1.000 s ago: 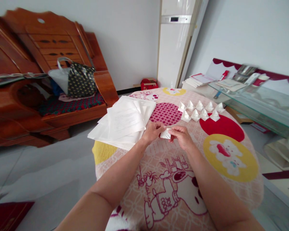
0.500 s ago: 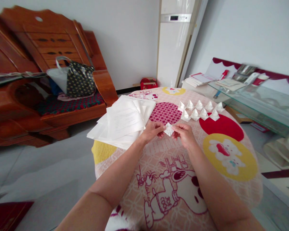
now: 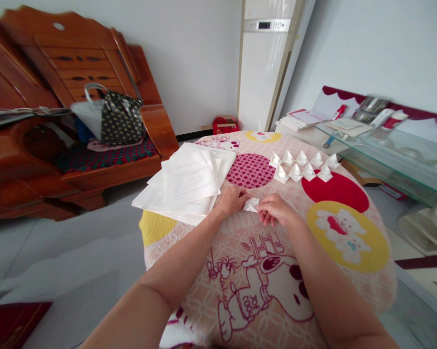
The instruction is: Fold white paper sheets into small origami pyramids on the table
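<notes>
A small folded piece of printed paper (image 3: 251, 204) lies between my two hands, low over the table. My left hand (image 3: 233, 199) is closed at its left side, fingertips on the paper's edge. On the other side my right hand (image 3: 275, 209) pinches the paper's right corner between thumb and forefinger, the other fingers curled below. Beyond my right hand stand several folded white paper pieces (image 3: 295, 172) with raised points, in two rows. A stack of white paper sheets (image 3: 189, 182) lies to the left, close to my left wrist.
A patterned cloth covers the round table (image 3: 255, 310). To the right is a glass-topped stand (image 3: 396, 165) with papers, a cup and metal bowls. A wooden bench (image 3: 160, 128) holding a dark patterned bag (image 3: 121, 118) is at left. A tall white cabinet unit (image 3: 260, 72) stands behind.
The folded paper has turned from a diamond held up at both sides to a flatter, lower position. My left hand has shifted slightly left; my right hand has tipped over and down.
</notes>
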### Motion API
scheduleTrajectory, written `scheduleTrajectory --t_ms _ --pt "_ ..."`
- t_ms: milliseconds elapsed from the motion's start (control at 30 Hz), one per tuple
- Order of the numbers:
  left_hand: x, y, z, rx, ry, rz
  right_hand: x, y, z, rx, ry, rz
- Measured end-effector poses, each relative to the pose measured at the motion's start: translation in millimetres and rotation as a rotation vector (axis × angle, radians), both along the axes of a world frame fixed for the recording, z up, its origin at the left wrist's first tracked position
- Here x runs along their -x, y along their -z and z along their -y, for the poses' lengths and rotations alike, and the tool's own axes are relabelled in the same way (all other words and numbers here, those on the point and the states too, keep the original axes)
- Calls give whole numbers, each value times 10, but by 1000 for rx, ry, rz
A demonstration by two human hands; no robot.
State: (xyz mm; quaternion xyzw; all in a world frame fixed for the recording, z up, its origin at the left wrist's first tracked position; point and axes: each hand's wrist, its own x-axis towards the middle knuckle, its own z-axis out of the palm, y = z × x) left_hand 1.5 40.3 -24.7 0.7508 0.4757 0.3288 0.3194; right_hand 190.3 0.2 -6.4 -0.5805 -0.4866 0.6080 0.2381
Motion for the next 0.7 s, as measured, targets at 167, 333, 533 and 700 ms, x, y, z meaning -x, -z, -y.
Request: scheduleTrajectory --t_ms 167,333,533,700 --pt "47 -17 -57 4 182 -73 69 -18 52 22 -131 154" --pt "29 -38 -2 40 395 -111 27 -96 66 -265 -171 279" --pt "-84 14 98 -68 344 -325 -65 -222 163 -767 -283 425" --pt "-120 12 135 -120 273 -470 -93 37 312 -911 -496 542"
